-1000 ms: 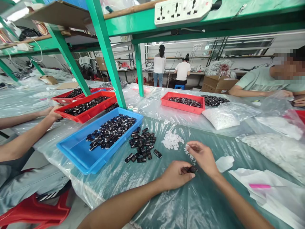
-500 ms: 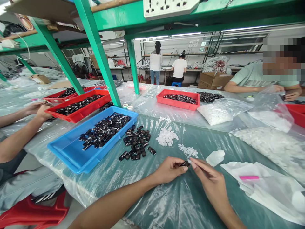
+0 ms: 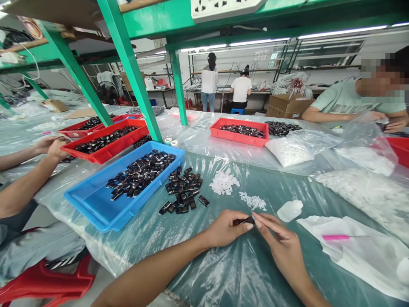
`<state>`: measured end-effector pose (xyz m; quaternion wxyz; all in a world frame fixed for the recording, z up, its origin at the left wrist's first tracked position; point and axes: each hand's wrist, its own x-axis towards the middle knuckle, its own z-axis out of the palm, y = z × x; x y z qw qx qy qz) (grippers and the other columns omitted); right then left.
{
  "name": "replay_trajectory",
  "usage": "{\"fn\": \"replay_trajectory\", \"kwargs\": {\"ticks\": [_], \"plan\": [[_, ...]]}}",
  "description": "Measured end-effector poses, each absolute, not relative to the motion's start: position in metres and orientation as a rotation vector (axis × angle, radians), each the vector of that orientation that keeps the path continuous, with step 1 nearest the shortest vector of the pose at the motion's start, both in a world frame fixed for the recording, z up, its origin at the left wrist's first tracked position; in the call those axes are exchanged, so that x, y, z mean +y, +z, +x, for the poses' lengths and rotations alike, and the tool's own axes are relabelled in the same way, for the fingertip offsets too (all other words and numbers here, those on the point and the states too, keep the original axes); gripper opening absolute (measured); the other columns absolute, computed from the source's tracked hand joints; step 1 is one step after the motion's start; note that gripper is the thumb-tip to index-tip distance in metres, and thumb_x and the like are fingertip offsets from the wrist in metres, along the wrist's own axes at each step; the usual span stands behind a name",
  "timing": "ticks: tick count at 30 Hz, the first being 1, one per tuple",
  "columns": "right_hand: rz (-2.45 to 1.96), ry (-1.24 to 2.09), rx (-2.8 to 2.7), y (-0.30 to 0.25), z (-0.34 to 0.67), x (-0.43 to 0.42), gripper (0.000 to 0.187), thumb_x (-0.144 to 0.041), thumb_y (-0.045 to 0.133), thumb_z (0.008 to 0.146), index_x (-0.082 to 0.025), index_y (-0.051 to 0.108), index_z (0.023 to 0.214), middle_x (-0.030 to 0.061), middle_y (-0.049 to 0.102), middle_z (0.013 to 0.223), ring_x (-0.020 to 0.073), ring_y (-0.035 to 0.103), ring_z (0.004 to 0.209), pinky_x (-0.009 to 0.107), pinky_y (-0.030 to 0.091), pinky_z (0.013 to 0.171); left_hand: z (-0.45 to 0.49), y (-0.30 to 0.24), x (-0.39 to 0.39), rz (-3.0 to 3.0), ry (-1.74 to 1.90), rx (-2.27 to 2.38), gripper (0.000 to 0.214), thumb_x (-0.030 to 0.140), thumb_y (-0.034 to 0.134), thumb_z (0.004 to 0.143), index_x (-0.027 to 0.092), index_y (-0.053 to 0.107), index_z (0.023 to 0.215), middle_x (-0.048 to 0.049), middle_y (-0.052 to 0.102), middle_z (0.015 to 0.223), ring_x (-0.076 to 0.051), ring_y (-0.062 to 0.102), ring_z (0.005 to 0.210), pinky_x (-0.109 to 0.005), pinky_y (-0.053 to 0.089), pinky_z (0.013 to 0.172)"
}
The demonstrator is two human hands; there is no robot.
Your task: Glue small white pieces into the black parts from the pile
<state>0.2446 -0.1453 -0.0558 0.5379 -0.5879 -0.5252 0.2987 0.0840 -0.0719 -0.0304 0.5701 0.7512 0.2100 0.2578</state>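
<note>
- The left hand (image 3: 225, 228) was closed around a small black part (image 3: 243, 221), pinching it between thumb and fingers just above the surface (image 3: 243, 273).
- The right hand (image 3: 281, 245) met it from the other side, fingertips narrowed to a pinch at the part's end; whether a white piece sat between them was too small to tell.
- Just beyond the hands lay a scatter of small white pieces (image 3: 252, 201) and, a little farther, a heap of larger white pieces (image 3: 224, 183).
- A loose pile of black parts (image 3: 183, 189) lay on the plastic sheet beside a blue tray (image 3: 96, 204) that held many more of them.
- Judging by these piles, the work looked only partly done: one part was in hand, and many loose ones lay unhandled near the tray.
- A small white bottle (image 3: 289, 210) lay to the right of the hands, and a pink-handled tool (image 3: 334, 237) rested on white paper farther right.
- A co-worker's arm (image 3: 28, 183) reached toward a red tray (image 3: 105, 147) at the left.
</note>
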Motion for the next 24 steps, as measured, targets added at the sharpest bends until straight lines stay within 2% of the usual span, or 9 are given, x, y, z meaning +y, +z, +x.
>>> {"fn": "replay_trajectory", "kwargs": {"ticks": [6, 14, 17, 20, 21, 24], "plan": [[-1.382, 0.774, -1.227, -0.06, 0.236, -0.151, 0.03, -0.034, 0.055, 0.082, -0.031, 0.06, 0.111, -0.0001, 0.055, 0.122, 0.0191, 0.044, 0.117, 0.034, 0.035, 0.099, 0.083, -0.035, -0.069, 1.575, 0.541, 0.439, 0.039, 0.047, 0.045, 0.084, 0.011, 0.052, 0.069, -0.0009, 0.045, 0.063, -0.009, 0.039, 0.057, -0.021, 0.031, 0.055], [-1.406, 0.795, -1.238, -0.055, 0.234, -0.147, 0.033, -0.038, 0.052, 0.083, -0.028, 0.059, 0.113, 0.0029, 0.053, 0.124, 0.0216, 0.044, 0.118, 0.039, 0.034, 0.099, 0.087, -0.039, -0.065, 1.502, 0.566, 0.455, 0.041, 0.049, 0.05, 0.081, 0.009, 0.057, 0.073, -0.0021, 0.049, 0.065, -0.008, 0.042, 0.057, -0.021, 0.034, 0.056], [-1.472, 0.637, -1.309, -0.053, 0.242, -0.14, 0.035, -0.038, 0.045, 0.086, -0.027, 0.055, 0.118, 0.0042, 0.053, 0.123, 0.0207, 0.047, 0.114, 0.037, 0.039, 0.095, 0.088, -0.038, -0.064, 1.461, 0.641, 0.525, 0.042, 0.049, 0.051, 0.08, 0.008, 0.061, 0.081, -0.0023, 0.05, 0.066, -0.008, 0.043, 0.057, -0.021, 0.034, 0.056], [-1.626, 0.355, -1.494, -0.059, 0.254, -0.132, 0.036, -0.04, 0.041, 0.087, -0.025, 0.056, 0.117, 0.0064, 0.055, 0.119, 0.0224, 0.051, 0.107, 0.034, 0.049, 0.078, 0.089, -0.039, -0.063, 1.41, 0.69, 0.613, 0.045, 0.049, 0.054, 0.078, 0.007, 0.063, 0.089, -0.0019, 0.05, 0.066, -0.008, 0.042, 0.055, -0.02, 0.033, 0.055], [-1.67, 0.276, -1.57, -0.062, 0.257, -0.13, 0.036, -0.04, 0.041, 0.087, -0.025, 0.058, 0.115, 0.0066, 0.056, 0.116, 0.023, 0.051, 0.106, 0.035, 0.048, 0.077, 0.089, -0.04, -0.063, 1.406, 0.698, 0.632, 0.045, 0.049, 0.054, 0.078, 0.007, 0.063, 0.089, -0.0019, 0.05, 0.066, -0.007, 0.042, 0.054, -0.02, 0.033, 0.055], [-1.707, 0.162, -1.71, -0.069, 0.263, -0.124, 0.034, -0.038, 0.043, 0.086, -0.024, 0.06, 0.111, 0.0064, 0.058, 0.109, 0.0239, 0.05, 0.104, 0.041, 0.041, 0.087, 0.089, -0.042, -0.064, 1.412, 0.695, 0.638, 0.044, 0.049, 0.054, 0.078, 0.006, 0.064, 0.087, -0.0024, 0.051, 0.066, -0.008, 0.043, 0.055, -0.021, 0.033, 0.055]]}}
